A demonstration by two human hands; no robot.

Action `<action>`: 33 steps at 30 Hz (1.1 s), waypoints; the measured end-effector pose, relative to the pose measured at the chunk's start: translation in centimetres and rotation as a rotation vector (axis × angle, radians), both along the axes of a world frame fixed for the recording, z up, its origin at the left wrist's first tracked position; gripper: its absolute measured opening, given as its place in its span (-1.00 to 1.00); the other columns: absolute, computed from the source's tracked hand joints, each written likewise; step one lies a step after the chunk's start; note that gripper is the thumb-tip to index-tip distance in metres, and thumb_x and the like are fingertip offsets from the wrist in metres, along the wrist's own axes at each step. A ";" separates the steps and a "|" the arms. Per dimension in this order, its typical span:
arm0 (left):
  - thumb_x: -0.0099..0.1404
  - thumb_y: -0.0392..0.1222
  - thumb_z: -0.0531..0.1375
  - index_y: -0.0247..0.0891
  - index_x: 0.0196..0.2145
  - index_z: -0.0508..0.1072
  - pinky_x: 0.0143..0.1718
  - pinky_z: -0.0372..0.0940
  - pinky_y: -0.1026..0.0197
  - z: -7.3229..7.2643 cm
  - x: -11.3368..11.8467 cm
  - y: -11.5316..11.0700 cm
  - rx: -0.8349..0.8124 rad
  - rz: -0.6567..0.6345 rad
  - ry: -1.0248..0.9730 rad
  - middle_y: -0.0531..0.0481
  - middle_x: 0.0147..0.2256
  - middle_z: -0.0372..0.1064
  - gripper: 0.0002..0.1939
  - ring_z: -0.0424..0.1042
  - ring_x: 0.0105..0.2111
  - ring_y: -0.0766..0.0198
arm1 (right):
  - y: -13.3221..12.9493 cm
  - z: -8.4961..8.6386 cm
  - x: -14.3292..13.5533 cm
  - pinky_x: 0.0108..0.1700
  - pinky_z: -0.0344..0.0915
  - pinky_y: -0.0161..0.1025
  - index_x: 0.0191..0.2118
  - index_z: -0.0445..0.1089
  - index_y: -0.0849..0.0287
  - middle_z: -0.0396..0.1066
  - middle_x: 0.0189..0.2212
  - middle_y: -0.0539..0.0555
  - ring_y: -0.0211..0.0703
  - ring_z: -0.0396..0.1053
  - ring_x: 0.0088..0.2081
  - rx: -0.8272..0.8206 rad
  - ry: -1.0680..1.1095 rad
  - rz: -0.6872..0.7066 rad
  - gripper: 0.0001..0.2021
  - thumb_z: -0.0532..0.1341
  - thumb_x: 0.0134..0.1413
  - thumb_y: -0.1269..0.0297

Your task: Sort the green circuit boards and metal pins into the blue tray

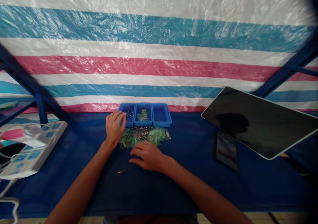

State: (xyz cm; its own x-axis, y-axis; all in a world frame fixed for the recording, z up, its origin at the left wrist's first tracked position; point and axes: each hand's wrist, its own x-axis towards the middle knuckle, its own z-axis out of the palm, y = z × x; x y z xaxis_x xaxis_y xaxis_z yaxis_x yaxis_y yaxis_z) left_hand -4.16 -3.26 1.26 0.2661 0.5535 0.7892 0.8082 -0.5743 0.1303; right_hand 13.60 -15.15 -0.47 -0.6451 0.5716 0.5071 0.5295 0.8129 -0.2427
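The left hand (114, 127) hovered at the left blue bin (127, 114), fingers curled together over its near rim; whether they pinched a pin could not be told. The right hand (148, 156) lay flat, fingers loosely spread, on the blue tablecloth (188, 157) just before the pile of metal pins (142, 133), which sat on small green plastic bags (155, 135). The pins looked thin, silvery and tangled. One stray pin (123, 171) lay apart, near the right hand. A careless sweep could probably scatter the pins, or roll the stray one off the edge. The middle bin (143, 114) held bags; the right bin (161, 114) looked bare. A tablet (258, 121), a phone (226, 150) and a power strip (32, 147) lay well apart.
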 end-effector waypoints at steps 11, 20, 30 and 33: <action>0.27 -0.28 0.14 -0.23 -0.24 0.50 -0.12 0.24 0.14 0.5 0.0 -1.1 0.110 -0.100 -0.145 -0.07 -0.27 0.49 -0.86 0.45 -0.22 0.21 | -2.4 -0.4 -3.8 -0.34 0.22 -0.25 -0.25 0.32 0.22 0.36 -0.26 0.10 -0.14 0.29 -0.25 -0.046 -0.362 -0.027 -0.92 0.09 0.20 0.39; 0.35 -0.26 0.08 -0.26 -0.14 0.47 -0.06 0.33 0.16 -0.2 1.7 -2.4 -0.079 -0.322 -0.126 -0.08 -0.22 0.49 -0.79 0.46 -0.19 0.23 | 1.8 0.1 2.0 -0.21 0.24 -0.23 -0.26 0.37 0.17 0.44 -0.37 0.09 -0.14 0.34 -0.29 -0.008 0.213 -0.513 -0.86 0.07 0.23 0.39; 0.35 -0.24 0.10 -0.25 -0.15 0.46 -0.09 0.35 0.15 -2.0 3.2 -3.0 -0.222 -0.515 0.018 -0.08 -0.22 0.48 -0.82 0.45 -0.21 0.23 | 4.2 -2.4 4.4 -0.18 0.33 -0.24 -0.30 0.44 0.12 0.50 -0.36 0.05 -0.17 0.43 -0.31 -0.066 0.541 -0.485 -0.82 0.11 0.22 0.24; 0.33 -0.26 0.12 -0.26 -0.22 0.46 -0.11 0.34 0.16 -1.9 3.1 -3.1 -0.217 -0.518 0.017 -0.08 -0.26 0.47 -0.86 0.44 -0.24 0.24 | 4.2 -2.4 4.3 -0.17 0.33 -0.22 -0.28 0.45 0.13 0.50 -0.36 0.07 -0.16 0.42 -0.29 -0.021 0.557 -0.488 -0.83 0.13 0.21 0.24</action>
State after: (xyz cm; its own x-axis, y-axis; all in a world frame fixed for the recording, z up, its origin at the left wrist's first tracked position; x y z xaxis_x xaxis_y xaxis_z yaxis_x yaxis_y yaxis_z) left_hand -1.05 -6.36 -0.61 0.5578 0.4962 0.6654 0.4307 -0.8583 0.2790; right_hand 17.93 -10.95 -2.84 0.0346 0.7407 0.6710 0.6238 0.5086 -0.5935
